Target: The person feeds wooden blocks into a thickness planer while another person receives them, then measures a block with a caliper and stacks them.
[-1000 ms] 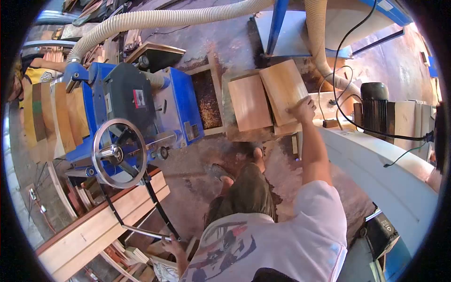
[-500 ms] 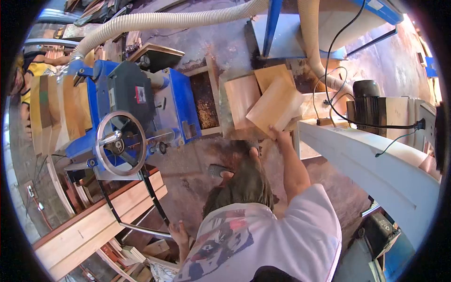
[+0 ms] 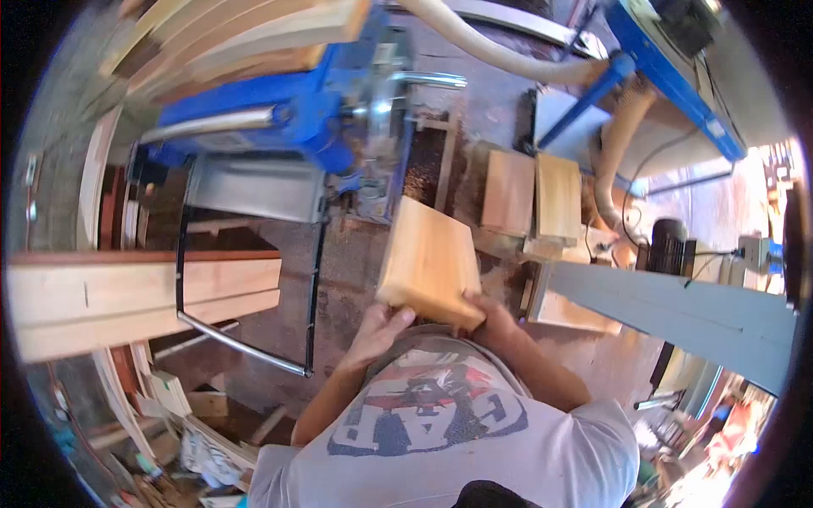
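Note:
A light wooden board [image 3: 434,258] is held in front of my waist, its far end tilted away from me. My left hand [image 3: 378,334] is closed on its near left corner, the thumb lying over the edge. My right hand [image 3: 494,322] grips the near right corner, with its fingers partly hidden. Past the board, a pinkish wooden board [image 3: 508,191] and a yellowish wooden board [image 3: 557,196] lie side by side on a low stack.
A blue woodworking machine [image 3: 254,127] with curved wood pieces [image 3: 262,38] on top stands at the left. Its tubular metal frame [image 3: 246,343] juts toward me. Long planks [image 3: 127,296] lie below it. A grey beam [image 3: 669,309] and a dust hose [image 3: 517,59] are on the right.
My right hand has brought one board from the stack toward my body. My left hand has left the metal frame and taken hold of that board too. The view has turned left.

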Available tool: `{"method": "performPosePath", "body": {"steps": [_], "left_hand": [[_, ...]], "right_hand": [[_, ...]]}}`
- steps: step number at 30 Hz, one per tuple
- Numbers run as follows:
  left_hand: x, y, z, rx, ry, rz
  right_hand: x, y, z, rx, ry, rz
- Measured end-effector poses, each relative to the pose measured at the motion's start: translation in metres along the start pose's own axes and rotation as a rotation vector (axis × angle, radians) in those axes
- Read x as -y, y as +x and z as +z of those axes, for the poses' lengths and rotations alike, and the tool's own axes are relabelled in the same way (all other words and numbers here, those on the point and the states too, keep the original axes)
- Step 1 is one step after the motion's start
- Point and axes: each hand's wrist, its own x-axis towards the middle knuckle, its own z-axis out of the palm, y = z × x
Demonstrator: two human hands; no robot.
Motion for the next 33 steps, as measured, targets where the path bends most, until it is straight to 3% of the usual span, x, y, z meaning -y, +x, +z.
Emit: {"method": "performPosePath", "body": {"steps": [2,6,10,13,14,16,18,20,22,25,29,31,33], "left_hand": [[-0.004,-0.038,-0.018,-0.181,-0.021,-0.199],[0.058,-0.075,-0.086,-0.373,-0.391,0.314],[0.081,-0.087,-0.132,-0.591,-0.534,0.443],[0.043,-0.094,-0.15,-0.645,-0.915,0.475],[0.031,-0.096,-0.164,-0.602,-0.877,0.577],[0.012,-0.088,-0.207,-0.719,-0.96,0.59],[0.001,-0.077,-0.257,-0.782,-0.829,0.588],[-0.011,-0.054,-0.301,-0.775,-0.658,0.752],[-0.031,-0.031,-0.336,-0.747,-0.747,0.682],[-0.046,0.008,-0.371,-0.698,-0.72,0.612],[-0.062,0.08,-0.403,-0.793,-0.692,0.557],[-0.071,0.115,-0.397,-1.042,-0.577,0.582],[-0.086,0.146,-0.391,-1.343,-0.341,0.512]], "right_hand": [[-0.025,-0.004,0.041,0.052,-0.177,-0.03],[-0.057,0.014,0.11,0.224,-0.625,-0.084],[-0.088,0.041,0.175,0.426,-1.059,-0.175],[-0.115,0.08,0.2,0.591,-1.068,-0.239],[-0.121,0.096,0.209,0.598,-1.235,-0.351],[-0.123,0.107,0.226,0.501,-1.507,-0.479],[-0.127,0.115,0.231,0.4,-1.727,-0.695],[-0.119,0.114,0.226,0.38,-1.868,-0.645],[-0.107,0.109,0.214,0.385,-1.92,-0.578],[-0.089,0.123,0.156,0.259,-2.135,-0.695],[-0.067,0.096,0.127,-0.064,-2.079,-0.49],[-0.061,0.093,0.105,-0.22,-2.051,-0.381],[-0.056,0.098,0.078,-0.256,-2.029,-0.454]]}}
